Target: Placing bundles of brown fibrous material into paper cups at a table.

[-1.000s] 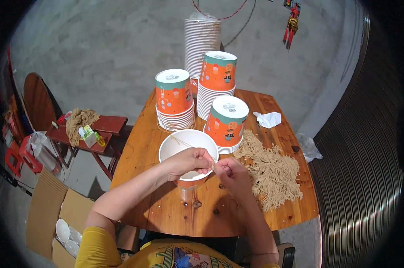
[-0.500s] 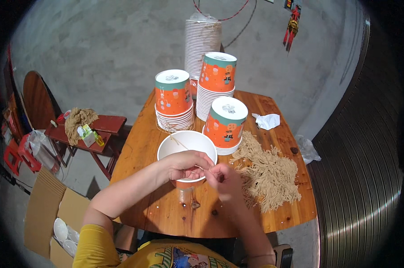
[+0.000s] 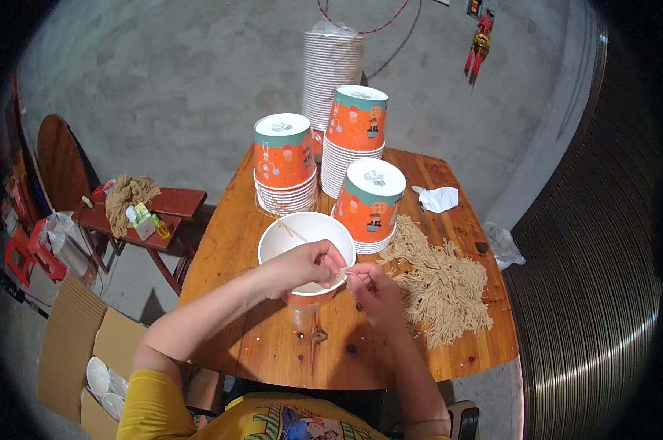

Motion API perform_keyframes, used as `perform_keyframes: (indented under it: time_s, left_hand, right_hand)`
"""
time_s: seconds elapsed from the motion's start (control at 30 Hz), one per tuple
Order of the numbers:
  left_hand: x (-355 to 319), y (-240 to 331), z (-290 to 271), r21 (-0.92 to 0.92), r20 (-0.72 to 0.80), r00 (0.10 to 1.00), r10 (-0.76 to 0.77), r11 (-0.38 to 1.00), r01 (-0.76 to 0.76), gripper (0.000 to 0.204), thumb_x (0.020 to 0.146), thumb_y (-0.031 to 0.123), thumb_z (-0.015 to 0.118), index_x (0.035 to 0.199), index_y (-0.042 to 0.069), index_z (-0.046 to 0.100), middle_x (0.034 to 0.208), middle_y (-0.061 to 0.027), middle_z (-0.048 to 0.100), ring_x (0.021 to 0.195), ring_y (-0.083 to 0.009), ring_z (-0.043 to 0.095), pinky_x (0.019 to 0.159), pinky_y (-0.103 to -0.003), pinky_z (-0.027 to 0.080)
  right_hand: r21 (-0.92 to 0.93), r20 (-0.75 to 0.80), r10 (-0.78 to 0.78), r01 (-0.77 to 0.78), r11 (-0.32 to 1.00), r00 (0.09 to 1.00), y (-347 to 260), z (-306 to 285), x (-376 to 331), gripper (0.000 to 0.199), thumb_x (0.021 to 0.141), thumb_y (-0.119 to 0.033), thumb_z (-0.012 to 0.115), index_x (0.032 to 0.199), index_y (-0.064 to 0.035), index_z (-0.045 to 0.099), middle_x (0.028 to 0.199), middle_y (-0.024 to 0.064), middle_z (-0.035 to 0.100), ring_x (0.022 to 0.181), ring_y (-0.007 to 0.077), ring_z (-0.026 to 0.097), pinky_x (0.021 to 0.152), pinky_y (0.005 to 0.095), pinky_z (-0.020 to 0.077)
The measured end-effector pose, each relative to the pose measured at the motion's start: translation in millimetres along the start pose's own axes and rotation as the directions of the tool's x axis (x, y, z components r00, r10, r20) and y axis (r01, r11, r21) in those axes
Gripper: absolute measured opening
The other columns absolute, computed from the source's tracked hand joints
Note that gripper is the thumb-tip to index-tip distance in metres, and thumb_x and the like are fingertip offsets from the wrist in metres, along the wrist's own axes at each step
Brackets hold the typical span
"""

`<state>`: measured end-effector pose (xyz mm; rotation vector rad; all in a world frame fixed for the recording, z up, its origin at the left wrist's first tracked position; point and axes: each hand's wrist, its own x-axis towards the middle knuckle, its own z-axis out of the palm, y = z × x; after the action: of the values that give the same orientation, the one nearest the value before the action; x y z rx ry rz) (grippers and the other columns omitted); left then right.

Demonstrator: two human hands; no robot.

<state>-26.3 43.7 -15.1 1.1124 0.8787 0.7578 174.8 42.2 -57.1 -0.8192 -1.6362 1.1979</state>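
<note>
An open white-lined paper bucket [image 3: 276,246] with an orange outside stands upright before me. A tan string [image 3: 291,229] lies over its far-left rim; where it runs inside is partly hidden. My left hand [image 3: 306,264] reaches across the bucket's near side, thumb and fingers pinched together. Close against it, at the right rim, my right hand [image 3: 375,291] pinches too, and a short pale bit of string shows between the fingertips. Any knot there is too small to make out. To the right of my right hand lies a loose heap of tan strings [image 3: 448,293].
Upside-down stacks of orange buckets [image 3: 368,202] [image 3: 284,158] [image 3: 355,121] stand beyond the open one. Behind them rises a tall wrapped stack [image 3: 333,73]. A crumpled tissue [image 3: 437,199] lies at right. Left are a red bench [image 3: 181,202] and a cardboard box [image 3: 119,341].
Both hands stay at the bucket's right rim. My right hand has turned and opened its grip slightly outward, its fingers now pointing up-left. The left fingers have risen a little.
</note>
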Motion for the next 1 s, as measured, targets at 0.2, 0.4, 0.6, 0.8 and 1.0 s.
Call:
perform_keyframes:
  time_s: [0.2,0.4,0.6,0.8,1.0]
  left_hand:
    - [-14.5,-2.3,29.8,0.761,0.005,0.827,0.562,0.534,-0.368,0.022,0.082,-0.001,0.058,0.102,0.004,0.049,0.090,-0.0132,0.053,0.084,-0.0298,0.056,0.075,-0.036,0.047]
    - [-11.1,-2.8,29.2,0.875,0.213,0.682,0.699,0.174,-0.451,0.029,0.079,-0.001,0.059,0.106,0.004,0.047,0.094,-0.0151,0.049,0.089,-0.0357,0.054,0.074,-0.041,0.047]
    - [-13.3,-4.8,23.1,0.813,0.161,0.761,0.629,0.353,-0.463,0.027,0.082,0.000,0.058,0.107,0.004,0.048,0.095,-0.0159,0.048,0.089,-0.0358,0.055,0.075,-0.041,0.047]
    - [-13.6,-9.2,21.3,0.846,0.052,0.820,0.570,0.412,-0.340,0.020,0.083,0.003,0.059,0.100,0.002,0.050,0.099,-0.0173,0.044,0.085,-0.0359,0.055,0.075,-0.042,0.048]
    - [-15.8,-7.6,26.3,0.912,0.068,0.785,0.616,0.280,-0.299,0.018,0.083,0.004,0.060,0.094,-0.002,0.047,0.100,-0.0188,0.041,0.083,-0.0382,0.056,0.070,-0.044,0.049]
  right_hand:
    - [-0.208,0.004,-0.084,0.083,0.975,0.996,0.8,5.7,4.7,0.010,0.086,-0.011,0.065,0.094,-0.0040,0.063,0.078,0.0035,0.057,0.065,0.0093,0.054,0.061,0.0241,0.0453]
    - [-0.279,-0.023,-0.154,0.142,0.950,0.988,6.5,6.2,5.1,0.010,0.084,-0.010,0.066,0.089,-0.0026,0.061,0.075,0.0035,0.054,0.063,0.0102,0.052,0.058,0.0261,0.0437]
    - [-0.212,-0.056,-0.094,0.081,0.974,0.994,-7.3,11.8,3.8,0.008,0.084,-0.006,0.066,0.083,-0.0030,0.059,0.071,-0.0016,0.051,0.061,0.0047,0.046,0.056,0.0219,0.0385]
    - [-0.217,-0.055,-0.099,0.085,0.972,0.994,-8.5,13.4,5.3,0.008,0.083,-0.004,0.067,0.080,-0.0045,0.059,0.071,-0.0045,0.050,0.061,0.0028,0.044,0.056,0.0199,0.0364]
    - [-0.273,-0.048,-0.108,0.091,0.958,0.993,-5.4,14.4,5.6,0.008,0.083,-0.004,0.067,0.079,-0.0044,0.059,0.072,-0.0034,0.050,0.061,0.0031,0.043,0.056,0.0203,0.0367]
